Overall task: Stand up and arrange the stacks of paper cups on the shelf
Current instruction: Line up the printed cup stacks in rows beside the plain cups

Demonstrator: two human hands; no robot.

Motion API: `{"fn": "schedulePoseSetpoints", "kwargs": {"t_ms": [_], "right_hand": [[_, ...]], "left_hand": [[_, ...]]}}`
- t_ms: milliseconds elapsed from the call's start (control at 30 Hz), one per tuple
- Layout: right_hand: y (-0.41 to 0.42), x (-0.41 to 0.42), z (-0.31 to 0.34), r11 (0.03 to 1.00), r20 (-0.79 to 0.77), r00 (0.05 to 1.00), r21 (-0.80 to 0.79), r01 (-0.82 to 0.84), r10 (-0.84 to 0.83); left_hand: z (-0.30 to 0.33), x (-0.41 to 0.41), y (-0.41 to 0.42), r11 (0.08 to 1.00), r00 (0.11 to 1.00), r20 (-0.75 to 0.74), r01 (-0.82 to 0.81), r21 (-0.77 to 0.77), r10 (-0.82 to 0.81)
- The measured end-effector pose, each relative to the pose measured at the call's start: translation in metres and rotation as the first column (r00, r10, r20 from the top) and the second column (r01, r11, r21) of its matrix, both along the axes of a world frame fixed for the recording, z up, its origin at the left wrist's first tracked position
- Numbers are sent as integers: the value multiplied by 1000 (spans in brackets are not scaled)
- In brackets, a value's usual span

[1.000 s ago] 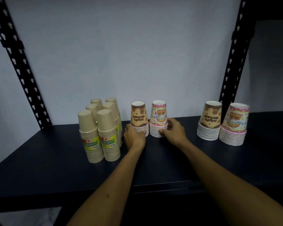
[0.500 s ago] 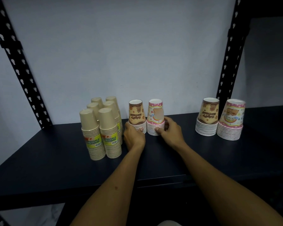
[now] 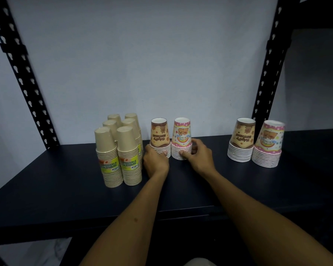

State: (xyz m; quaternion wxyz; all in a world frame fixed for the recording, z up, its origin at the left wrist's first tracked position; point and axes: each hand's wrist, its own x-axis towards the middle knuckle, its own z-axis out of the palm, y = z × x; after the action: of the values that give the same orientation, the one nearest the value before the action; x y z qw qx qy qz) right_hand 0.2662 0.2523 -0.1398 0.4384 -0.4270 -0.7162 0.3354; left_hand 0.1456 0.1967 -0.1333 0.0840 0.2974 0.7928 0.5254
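On the dark shelf (image 3: 65, 189) two short stacks of printed paper cups stand upside down side by side at the middle. My left hand (image 3: 155, 162) grips the base of the brown-printed stack (image 3: 160, 135). My right hand (image 3: 199, 156) wraps the base of the pink-printed stack (image 3: 182, 134). Further right stand another brown-printed stack (image 3: 242, 140) and another pink-printed stack (image 3: 269, 144), the pink one leaning a little. At the left stands a block of several tall plain tan cup stacks (image 3: 119, 150), wrapped, with green labels.
Perforated black uprights rise at the back left (image 3: 23, 73) and back right (image 3: 267, 64) against a pale wall. The shelf's front edge (image 3: 161, 217) runs across below my forearms. Bare shelf lies between the middle stacks and the right pair.
Both hands stay on the bases of the two middle stacks, which have barely shifted. The camera has moved slightly.
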Motion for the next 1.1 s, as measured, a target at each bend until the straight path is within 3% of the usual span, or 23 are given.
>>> {"fn": "schedulePoseSetpoints", "kwargs": {"t_ms": [600, 1100], "right_hand": [[9, -7, -6, 996, 160, 984, -6, 85, -83], [8, -6, -6, 996, 168, 982, -3, 84, -82]], "left_hand": [[-4, -2, 1, 1000, 1000, -19, 5, 10, -5], [-3, -2, 0, 1000, 999, -28, 19, 5, -19]]}}
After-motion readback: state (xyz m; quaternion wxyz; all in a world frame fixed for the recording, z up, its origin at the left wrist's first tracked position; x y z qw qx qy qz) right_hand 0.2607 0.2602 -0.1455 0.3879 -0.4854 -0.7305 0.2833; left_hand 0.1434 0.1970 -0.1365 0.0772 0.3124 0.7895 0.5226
